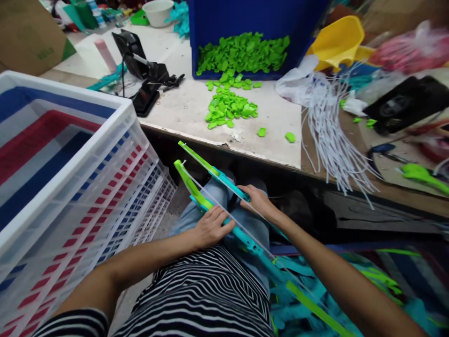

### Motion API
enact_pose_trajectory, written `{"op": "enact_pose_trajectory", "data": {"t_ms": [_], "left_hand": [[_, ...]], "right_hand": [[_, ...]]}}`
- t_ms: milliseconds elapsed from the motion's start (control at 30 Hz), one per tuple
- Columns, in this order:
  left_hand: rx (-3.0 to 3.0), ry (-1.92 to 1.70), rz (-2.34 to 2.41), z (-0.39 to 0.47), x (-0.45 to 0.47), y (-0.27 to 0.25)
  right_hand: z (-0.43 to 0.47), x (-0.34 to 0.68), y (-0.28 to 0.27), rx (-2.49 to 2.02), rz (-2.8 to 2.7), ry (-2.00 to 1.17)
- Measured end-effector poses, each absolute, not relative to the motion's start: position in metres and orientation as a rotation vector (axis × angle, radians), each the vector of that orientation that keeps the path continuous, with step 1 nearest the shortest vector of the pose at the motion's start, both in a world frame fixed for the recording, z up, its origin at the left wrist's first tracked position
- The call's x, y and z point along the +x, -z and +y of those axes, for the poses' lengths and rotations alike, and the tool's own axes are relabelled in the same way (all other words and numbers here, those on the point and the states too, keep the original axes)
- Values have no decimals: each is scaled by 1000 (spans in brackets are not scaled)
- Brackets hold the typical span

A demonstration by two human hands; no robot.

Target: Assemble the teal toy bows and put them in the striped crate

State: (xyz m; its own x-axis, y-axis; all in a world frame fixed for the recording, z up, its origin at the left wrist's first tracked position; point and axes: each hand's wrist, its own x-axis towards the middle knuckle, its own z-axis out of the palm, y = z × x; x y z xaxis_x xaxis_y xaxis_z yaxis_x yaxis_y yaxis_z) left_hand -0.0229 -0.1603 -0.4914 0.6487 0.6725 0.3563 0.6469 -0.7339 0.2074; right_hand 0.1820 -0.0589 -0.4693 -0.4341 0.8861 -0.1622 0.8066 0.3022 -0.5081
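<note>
Two toy bows of teal and lime-green plastic, each with a white string, lie slanted side by side over my lap. My left hand (213, 227) is closed around the nearer toy bow (250, 243), whose lower green limb reaches toward the bottom right. On the farther toy bow (224, 180), my right hand (258, 202) grips the teal middle; its fingers are partly hidden. Both upper green tips point up and left, near the table edge. The farther bow's lower part is mostly hidden behind my right forearm.
A white crate (121, 119) with a striped lining stands at my left. On the table (182, 110) are a blue bin (242, 18) spilling small green pieces (229, 107), white cords (329, 135), a yellow scoop (336, 40) and a black stand (133, 54). Teal parts (298, 318) fill a container lower right.
</note>
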Motion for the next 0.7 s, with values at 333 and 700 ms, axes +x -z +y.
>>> {"op": "enact_pose_trajectory", "data": {"t_ms": [333,700], "left_hand": [[2524,11,1500,-120,-28,448],[2486,178,1351,-81,-2,447]], "right_hand": [[-24,179,462,-1460,-1854,-2217],[-45,241,413,-1667,-1744,-1191]]}}
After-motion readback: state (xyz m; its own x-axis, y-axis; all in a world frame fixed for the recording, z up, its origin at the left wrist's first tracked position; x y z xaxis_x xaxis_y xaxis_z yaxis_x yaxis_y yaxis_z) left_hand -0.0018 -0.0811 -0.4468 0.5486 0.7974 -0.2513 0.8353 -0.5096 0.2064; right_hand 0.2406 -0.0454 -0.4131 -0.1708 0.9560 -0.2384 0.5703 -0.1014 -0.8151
